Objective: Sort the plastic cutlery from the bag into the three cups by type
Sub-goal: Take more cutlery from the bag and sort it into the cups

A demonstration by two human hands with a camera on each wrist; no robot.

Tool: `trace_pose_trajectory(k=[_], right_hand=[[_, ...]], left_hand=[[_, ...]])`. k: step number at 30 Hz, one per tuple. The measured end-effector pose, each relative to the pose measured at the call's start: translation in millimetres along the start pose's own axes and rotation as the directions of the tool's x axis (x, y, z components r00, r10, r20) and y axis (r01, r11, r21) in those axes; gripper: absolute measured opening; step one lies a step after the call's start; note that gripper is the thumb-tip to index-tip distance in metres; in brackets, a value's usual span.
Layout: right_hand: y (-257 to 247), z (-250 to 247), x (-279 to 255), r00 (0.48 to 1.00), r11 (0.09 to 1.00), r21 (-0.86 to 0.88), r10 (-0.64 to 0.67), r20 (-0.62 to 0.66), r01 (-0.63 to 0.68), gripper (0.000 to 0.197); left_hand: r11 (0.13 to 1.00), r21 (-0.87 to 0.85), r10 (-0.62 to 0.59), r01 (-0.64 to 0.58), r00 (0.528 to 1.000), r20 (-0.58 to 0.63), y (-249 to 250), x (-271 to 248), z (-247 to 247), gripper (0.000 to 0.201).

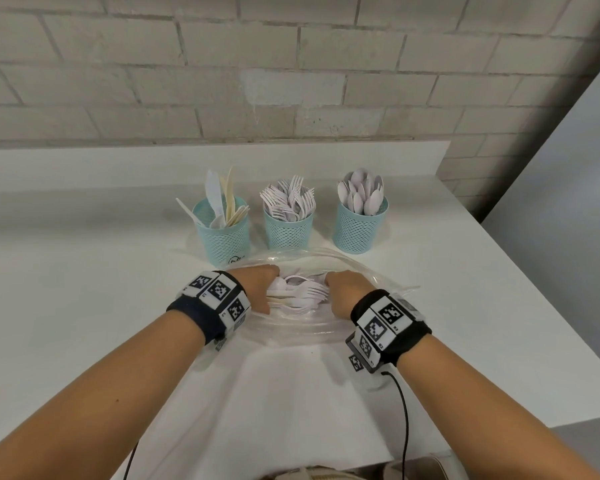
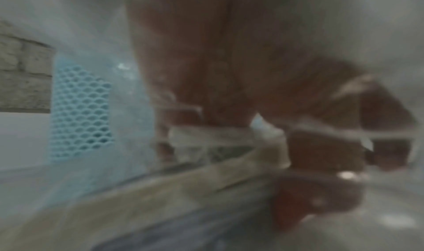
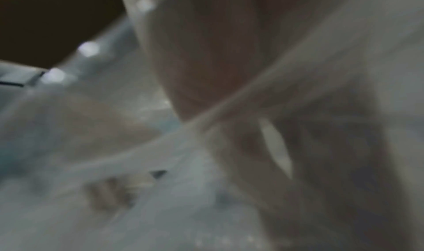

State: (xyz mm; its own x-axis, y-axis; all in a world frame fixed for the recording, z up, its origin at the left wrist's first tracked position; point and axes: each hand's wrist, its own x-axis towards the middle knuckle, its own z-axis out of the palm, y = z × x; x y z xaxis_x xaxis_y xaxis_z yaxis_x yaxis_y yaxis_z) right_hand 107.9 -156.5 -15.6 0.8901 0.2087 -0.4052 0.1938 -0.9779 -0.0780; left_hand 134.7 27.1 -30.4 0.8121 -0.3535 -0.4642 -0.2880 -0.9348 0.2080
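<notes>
both hands in the bag (image 1: 291, 327) on the surface, cutlery pile (image 1: 298, 294) between them. left hand (image 1: 257, 287) curled round handle ends; right hand (image 1: 343, 294) fingers hidden, grip can't tell. forks' long axis runs l-r, tines toward right hand. cups (image 1: 288, 230) just behind bag.

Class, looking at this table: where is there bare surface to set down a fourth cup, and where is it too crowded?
Free: the table left of the knife cup, and right of the spoon cup. Crowded: the bag with both hands touches the cup row.
</notes>
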Motion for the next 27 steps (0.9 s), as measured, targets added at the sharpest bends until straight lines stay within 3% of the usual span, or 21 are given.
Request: trace_pose_trajectory(k=[7,13,22,27], right_hand=[[1,3,-2,0.996,0.999,0.028,-0.028,-0.089,0.03,0.033],[10,5,-4,0.992,0.997,0.008,0.078,-0.1,-0.077,0.04],[18,9,-5,0.996,0.987,0.159,0.049,-0.077,-0.036,0.038],[22,4,-3,0.998,0.98,0.201,0.013,-0.058,-0.001,0.035]], left_hand=[[0.995,-0.079,0.054,-0.063,0.992,-0.112,14,4,13,0.037],[0.993,-0.078,0.079,-0.087,0.992,-0.098,24,8,11,0.039],[0.998,0.011,0.058,-0.057,0.995,-0.087,34,8,12,0.035],[0.999,-0.022,0.046,-0.047,0.997,-0.069,35,5,13,0.037]])
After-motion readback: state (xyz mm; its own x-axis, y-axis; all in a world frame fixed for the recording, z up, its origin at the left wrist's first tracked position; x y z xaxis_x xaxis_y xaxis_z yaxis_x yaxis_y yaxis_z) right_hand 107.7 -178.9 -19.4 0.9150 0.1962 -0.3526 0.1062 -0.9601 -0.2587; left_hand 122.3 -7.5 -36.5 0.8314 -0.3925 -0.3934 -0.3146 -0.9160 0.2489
